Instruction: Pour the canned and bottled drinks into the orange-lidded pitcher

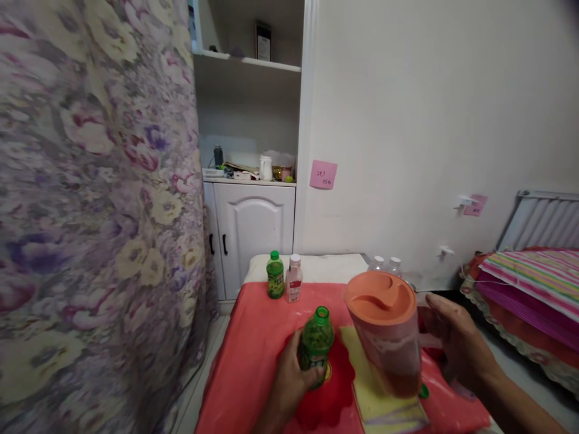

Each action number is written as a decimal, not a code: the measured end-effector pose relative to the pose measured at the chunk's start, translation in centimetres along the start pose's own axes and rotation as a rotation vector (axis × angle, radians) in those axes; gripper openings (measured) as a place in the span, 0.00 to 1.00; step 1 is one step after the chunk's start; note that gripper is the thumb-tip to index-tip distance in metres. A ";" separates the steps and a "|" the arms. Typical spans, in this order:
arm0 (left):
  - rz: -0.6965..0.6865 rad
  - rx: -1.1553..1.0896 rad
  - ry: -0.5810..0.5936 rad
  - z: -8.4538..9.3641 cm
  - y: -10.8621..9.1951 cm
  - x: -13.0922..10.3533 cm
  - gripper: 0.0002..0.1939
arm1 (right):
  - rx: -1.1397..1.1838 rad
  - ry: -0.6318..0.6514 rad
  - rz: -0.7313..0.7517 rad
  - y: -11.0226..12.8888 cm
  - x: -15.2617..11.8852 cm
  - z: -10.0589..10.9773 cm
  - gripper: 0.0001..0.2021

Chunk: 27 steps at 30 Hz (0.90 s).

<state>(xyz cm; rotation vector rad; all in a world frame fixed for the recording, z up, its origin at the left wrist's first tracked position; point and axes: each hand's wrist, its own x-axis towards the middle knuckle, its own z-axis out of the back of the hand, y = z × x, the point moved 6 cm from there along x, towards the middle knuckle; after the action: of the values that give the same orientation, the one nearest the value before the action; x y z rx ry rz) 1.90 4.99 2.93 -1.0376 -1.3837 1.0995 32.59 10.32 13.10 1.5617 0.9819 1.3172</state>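
My left hand (292,374) is wrapped round a green plastic bottle (318,343) with its cap off, held over a red scalloped plate (335,401). To its right, my right hand (456,337) grips the handle side of a clear pitcher (393,355) with an orange lid (381,298). Some brownish liquid shows low in the pitcher, which looks slightly blurred. Beneath the pitcher lies a yellow cloth or pad (368,386). A green cap (424,391) shows just beside the pitcher's base.
Toward the table's back stand a capped green bottle (275,276) and a white-capped bottle (294,278). Two clear bottles (379,263) are partly behind the pitcher. A red cloth (253,337) covers the table. A floral curtain (99,211) hangs left; a bed (538,289) is right.
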 end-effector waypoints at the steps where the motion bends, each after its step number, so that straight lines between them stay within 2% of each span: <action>1: -0.002 0.006 0.000 0.0 -0.1 0.0 0.35 | 0.003 0.037 -0.030 0.6 0.0 -0.3 0.22; 6: -0.006 0.023 0.004 0.2 -0.3 -0.3 0.36 | -0.087 0.189 -0.072 3.5 -0.2 -1.9 0.25; 15: -0.006 0.054 0.007 0.3 0.3 -0.6 0.34 | -0.236 0.305 -0.059 7.0 0.4 -4.3 0.26; 21: 0.004 0.053 0.002 0.4 0.6 -0.5 0.32 | -0.362 0.339 0.031 7.6 1.4 -4.7 0.25; 27: 0.009 0.024 0.002 0.2 0.1 -0.6 0.33 | -0.416 0.389 0.054 7.5 2.2 -4.8 0.24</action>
<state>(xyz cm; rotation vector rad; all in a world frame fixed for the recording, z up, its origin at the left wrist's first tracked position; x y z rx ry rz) 1.74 4.42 2.68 -1.0278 -1.3623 1.1188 28.50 10.40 21.33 1.0440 0.8254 1.7750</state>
